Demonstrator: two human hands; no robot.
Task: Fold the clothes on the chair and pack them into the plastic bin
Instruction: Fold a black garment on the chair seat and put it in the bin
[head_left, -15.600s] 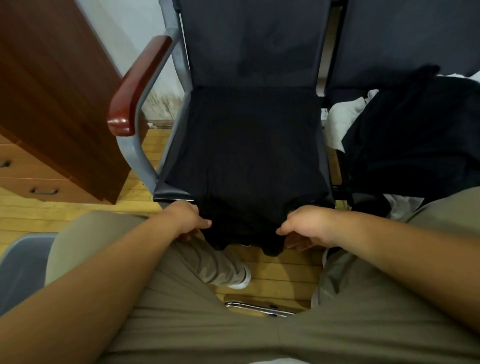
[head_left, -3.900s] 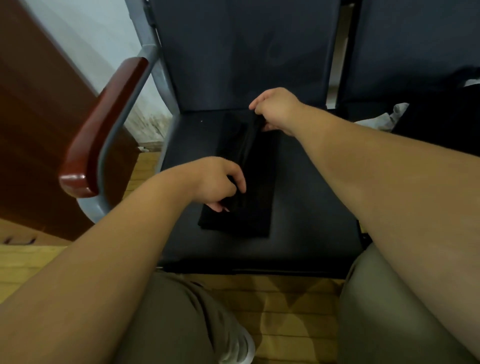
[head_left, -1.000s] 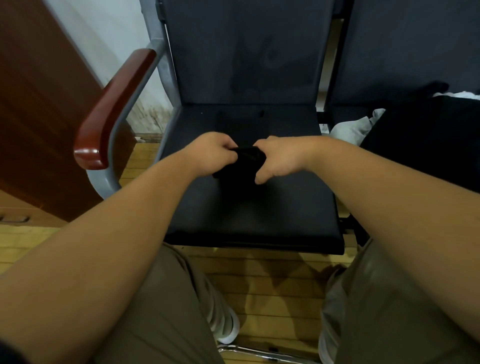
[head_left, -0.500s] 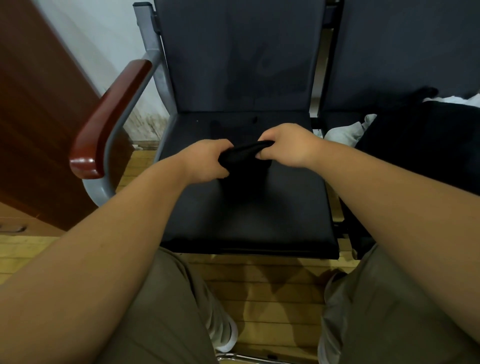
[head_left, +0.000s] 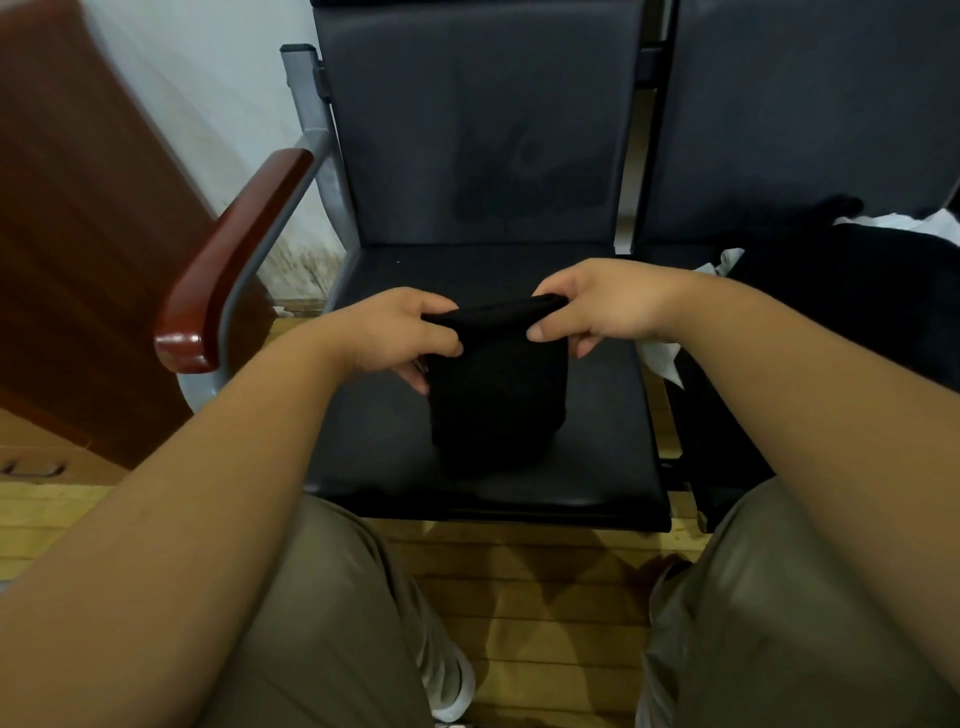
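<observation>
While both sets of fingers (head_left: 546, 330) pinch its top fold, left hand (head_left: 395, 338) at the 9 o'clock end and right hand (head_left: 613, 306) at 3, the black garment (head_left: 498, 405) hangs over the chair seat (head_left: 363, 447). Can't tell whether its lower edge touches. Seat shows at its 9, 3 and 6 o'clock. Wooden armrest (head_left: 234, 260) at 9 and the dark clothes pile (head_left: 857, 312) at 3 are both well apart. Garment is a compact folded rectangle with neat edges.
</observation>
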